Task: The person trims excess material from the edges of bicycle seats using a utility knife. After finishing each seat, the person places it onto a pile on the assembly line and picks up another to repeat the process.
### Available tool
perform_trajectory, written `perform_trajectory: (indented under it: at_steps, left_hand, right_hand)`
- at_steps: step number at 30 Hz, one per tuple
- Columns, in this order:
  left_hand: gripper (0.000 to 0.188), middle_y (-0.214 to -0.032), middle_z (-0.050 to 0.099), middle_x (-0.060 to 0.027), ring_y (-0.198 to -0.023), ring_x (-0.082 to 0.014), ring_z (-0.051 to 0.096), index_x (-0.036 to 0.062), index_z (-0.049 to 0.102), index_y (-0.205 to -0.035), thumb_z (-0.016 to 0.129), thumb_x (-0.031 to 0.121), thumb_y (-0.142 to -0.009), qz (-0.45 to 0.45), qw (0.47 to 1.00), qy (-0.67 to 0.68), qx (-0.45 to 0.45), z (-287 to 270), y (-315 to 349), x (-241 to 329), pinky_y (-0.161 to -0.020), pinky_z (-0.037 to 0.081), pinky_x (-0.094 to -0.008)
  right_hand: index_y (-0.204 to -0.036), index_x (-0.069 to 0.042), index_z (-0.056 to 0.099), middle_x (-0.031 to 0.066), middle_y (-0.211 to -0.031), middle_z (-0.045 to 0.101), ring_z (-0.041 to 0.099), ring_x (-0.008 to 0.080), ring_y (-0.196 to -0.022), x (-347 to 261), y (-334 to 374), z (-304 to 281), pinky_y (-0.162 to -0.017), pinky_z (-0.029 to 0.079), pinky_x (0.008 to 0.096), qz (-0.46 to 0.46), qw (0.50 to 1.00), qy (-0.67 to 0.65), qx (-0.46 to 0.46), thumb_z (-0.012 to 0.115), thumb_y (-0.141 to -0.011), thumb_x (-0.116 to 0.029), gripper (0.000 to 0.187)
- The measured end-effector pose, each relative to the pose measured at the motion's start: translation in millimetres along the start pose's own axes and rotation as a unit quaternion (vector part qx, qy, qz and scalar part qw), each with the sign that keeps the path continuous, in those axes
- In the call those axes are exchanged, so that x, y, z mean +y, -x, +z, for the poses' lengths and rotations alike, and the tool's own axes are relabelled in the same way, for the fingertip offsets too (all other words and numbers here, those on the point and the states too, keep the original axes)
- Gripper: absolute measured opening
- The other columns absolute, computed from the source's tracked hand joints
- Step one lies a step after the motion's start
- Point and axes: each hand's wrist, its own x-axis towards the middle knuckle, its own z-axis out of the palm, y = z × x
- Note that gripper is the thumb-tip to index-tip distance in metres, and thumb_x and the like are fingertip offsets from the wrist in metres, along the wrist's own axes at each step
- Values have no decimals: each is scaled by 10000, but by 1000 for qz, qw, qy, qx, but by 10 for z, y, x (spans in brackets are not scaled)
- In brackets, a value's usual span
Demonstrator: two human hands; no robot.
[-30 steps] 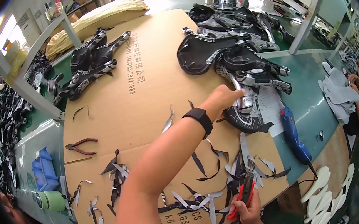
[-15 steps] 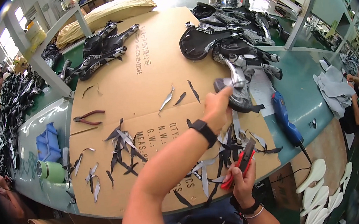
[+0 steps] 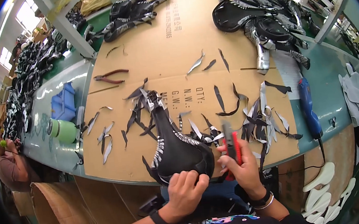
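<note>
A black bicycle saddle (image 3: 176, 145) with white stripes along its sides lies on the cardboard near the front edge, nose pointing away from me. My left hand (image 3: 186, 193) has its fingers curled over the saddle's wide rear end. Just right of the saddle, my right hand (image 3: 244, 166) is closed around a red and black utility knife (image 3: 231, 148). The knife points up and away; its tip is blurred, so I cannot tell whether the blade is out. A loose dark strip hangs at the saddle's left rear side.
Dark and grey trimmed strips (image 3: 257, 119) litter the cardboard sheet (image 3: 147, 54). Pliers (image 3: 111, 76), a blue bin (image 3: 63, 102) and a green flask (image 3: 62, 130) stand left. More saddles (image 3: 261, 16) are piled far right. A blue corded tool (image 3: 309, 107) lies at right.
My left hand has brought a saddle from the pile at the right to the front edge, turning it upright. My right hand has moved slightly up with the utility knife. The view has shifted.
</note>
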Motion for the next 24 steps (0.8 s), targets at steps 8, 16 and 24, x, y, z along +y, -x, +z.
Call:
perform_trajectory:
  at_steps: [8,16,24]
  left_hand:
    - [640,-1180,538,-145,-1130,-309,510,15,515,-1194,789,302,-692,-7,988,126,-89,-456,-534,-382,-965,382,-423]
    - [761,-998,556,-84,-996,-258,523,48,562,-1115,808,536,-585,78,970,110,-204,-79,-922,-753,-974,321,-398]
    - [713,-929,534,-67,-921,-246,510,56,585,-1052,817,523,-566,68,974,125,-175,-28,-904,-733,-910,321,-368]
  right_hand:
    - [-1314,-44,482,128,-975,671,634,263,-690,-150,6,-359,-622,523,322,-185,909,369,-48,730,-811,-147,570]
    - [-1350,-213,513,38,-656,509,509,202,-498,-165,126,-393,-442,427,319,-266,810,512,-107,708,-768,-107,623]
    - [-1457,-123,314,98,-698,521,541,292,-518,50,411,-294,-422,408,382,-213,789,563,-123,730,-745,-16,832]
